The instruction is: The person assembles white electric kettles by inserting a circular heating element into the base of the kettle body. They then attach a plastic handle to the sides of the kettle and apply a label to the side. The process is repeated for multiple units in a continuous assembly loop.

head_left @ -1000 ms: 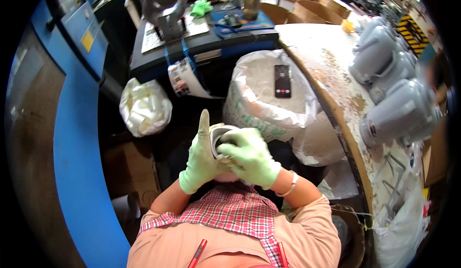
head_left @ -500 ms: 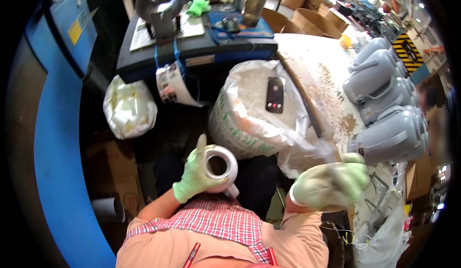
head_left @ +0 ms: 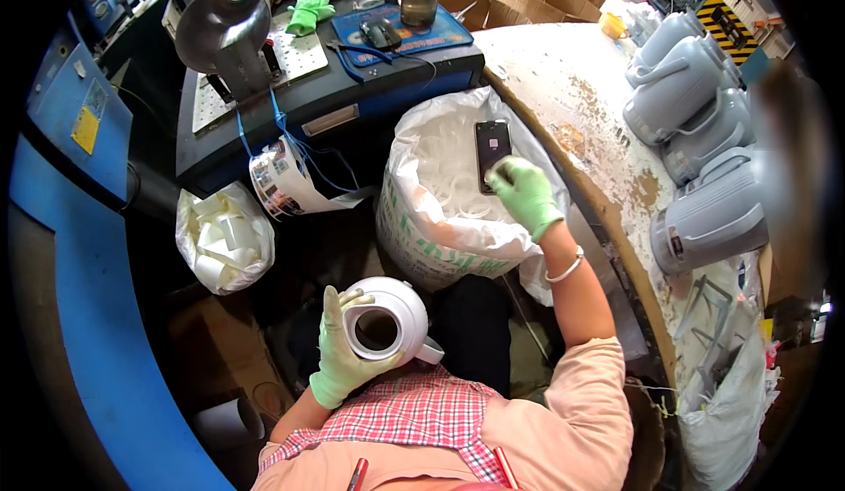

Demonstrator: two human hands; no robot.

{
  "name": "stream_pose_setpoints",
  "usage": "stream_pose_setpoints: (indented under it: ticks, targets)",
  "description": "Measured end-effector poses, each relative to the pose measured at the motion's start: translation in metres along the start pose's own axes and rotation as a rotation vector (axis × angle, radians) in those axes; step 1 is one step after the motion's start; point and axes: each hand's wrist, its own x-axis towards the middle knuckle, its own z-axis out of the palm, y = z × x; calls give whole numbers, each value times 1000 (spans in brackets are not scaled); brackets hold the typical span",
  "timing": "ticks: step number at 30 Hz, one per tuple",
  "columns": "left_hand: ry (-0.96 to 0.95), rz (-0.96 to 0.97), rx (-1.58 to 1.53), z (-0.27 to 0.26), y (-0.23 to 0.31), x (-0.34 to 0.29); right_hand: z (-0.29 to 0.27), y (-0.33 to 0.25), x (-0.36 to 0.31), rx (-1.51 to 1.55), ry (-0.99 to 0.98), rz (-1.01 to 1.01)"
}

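Observation:
In my lap, my gloved left hand (head_left: 343,350) wraps round the side of a white thermos jug (head_left: 412,311), its thumb up. The jug's round mouth faces up, dark inside, with the handle towards my lower right. My gloved right hand (head_left: 526,194) is above a white sack (head_left: 409,227), fingers bent together; whether a small thing is between the fingertips I cannot make out. Clear plastic rings (head_left: 449,170) fill the sack. A dark phone (head_left: 491,143) lies on them, partly behind my right hand.
Several grey thermos jugs (head_left: 715,214) lie on the worn white bench (head_left: 572,77) at right. Ahead, a dark table (head_left: 308,108) bears pliers (head_left: 348,62), a green glove (head_left: 308,13) and a metal bowl-shaped fixture (head_left: 224,33). A bag of white pieces (head_left: 224,240) is at left.
My right hand has swung from beside the bench, far right, over to the sack's mouth. My left hand still holds the thermos jug. The whole view has shifted slightly.

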Motion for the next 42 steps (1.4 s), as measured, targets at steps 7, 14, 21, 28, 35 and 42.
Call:
stream_pose_setpoints:
  ticks: [7,14,21,28,35,42]
  targets:
    - [-60,23,33,-5,-2,4,76,51,-6,-386,-336,324]
    - [-26,33,40,-1,15,1,88,51,-12,-223,-308,418]
    - [-12,98,6,-7,29,-15,96,50,-12,-154,-99,223]
    - [31,51,16,-26,52,3,9,-19,-74,385,51,81]
    - [14,349,-39,10,69,42,-41,-123,-157,1141,-454,286]
    - [-9,206,5,12,62,26,-66,-140,-163,558,-599,-603]
